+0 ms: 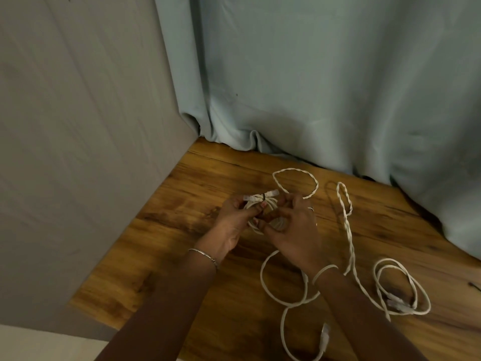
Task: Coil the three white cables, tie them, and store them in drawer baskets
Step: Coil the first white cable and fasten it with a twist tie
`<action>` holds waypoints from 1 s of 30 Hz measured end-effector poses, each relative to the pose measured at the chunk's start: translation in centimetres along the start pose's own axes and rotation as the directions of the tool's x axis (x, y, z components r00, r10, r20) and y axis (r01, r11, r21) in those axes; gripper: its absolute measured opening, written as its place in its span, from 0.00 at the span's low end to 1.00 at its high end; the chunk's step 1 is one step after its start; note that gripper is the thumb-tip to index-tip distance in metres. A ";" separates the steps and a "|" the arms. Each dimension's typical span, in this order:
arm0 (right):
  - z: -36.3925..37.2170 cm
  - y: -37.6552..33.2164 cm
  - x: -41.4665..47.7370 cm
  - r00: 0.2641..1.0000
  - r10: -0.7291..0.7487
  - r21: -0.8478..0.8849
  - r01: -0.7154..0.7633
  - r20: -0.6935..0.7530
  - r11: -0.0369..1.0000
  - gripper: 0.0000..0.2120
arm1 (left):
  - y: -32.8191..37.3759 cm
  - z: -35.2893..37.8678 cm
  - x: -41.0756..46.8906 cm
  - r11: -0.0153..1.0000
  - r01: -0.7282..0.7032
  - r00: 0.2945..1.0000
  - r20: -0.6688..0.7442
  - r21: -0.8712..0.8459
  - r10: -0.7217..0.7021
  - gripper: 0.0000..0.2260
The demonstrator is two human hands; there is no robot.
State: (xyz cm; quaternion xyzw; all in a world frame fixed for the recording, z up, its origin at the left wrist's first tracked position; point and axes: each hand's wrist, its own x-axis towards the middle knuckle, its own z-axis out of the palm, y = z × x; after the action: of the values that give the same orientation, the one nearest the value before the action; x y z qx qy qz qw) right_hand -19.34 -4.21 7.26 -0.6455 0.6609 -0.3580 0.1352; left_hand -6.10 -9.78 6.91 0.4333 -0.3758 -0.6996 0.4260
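Held a small coiled cable [260,204] over the wooden table [182,230], bound at its top by a dark tie [263,196], with two plug ends poking out beside the tie. Gripped the coil's left side with the left hand [231,220], thumb and fingers curled round the turns. Pinched the coil's lower turns with the right hand [294,230], thumb and forefinger closed together, other fingers bent. Hid most of the coil's lower half behind both hands.

Saw a thin bracelet [203,254] on the left wrist, a ring [310,208] on the right hand, and a white band [325,272] round the right wrist; could not tell whether a band or a turn of cable.

Noted a twisted cable [346,225] lying loose right of the coil, one of its loops just behind the coil. Noted a smooth cable [287,305] looped nearer than the coil, partly under the right forearm and cut off at the bottom edge. Could not trace which strand fed the small loops [395,303] far right of the coil.

Saw a pale blue curtain [338,87] behind the coil and grey cloth [78,126] to its left.
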 end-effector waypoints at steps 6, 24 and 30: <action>0.4 0.1 0.0 0.998 0.039 0.043 -0.037 -0.045 0.998 0.07 | -0.5 -0.4 0.5 0.998 -0.016 1.000 -0.004 0.066 0.016 0.06; -1.4 0.1 2.0 0.995 -0.007 0.135 0.021 -0.098 0.991 0.04 | -1.4 -0.2 0.2 0.964 -0.133 0.986 0.132 0.231 0.105 0.07; -1.2 0.6 2.4 0.998 -0.041 0.155 0.048 -0.045 0.987 0.04 | -1.7 0.0 0.6 0.957 -0.139 0.988 0.102 0.255 0.116 0.13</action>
State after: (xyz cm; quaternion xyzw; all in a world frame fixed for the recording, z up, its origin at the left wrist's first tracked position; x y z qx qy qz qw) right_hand -20.93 -6.14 8.39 -0.6400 0.6190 -0.4249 0.1634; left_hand -6.74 -9.69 5.20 0.4300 -0.5100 -0.6331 0.3927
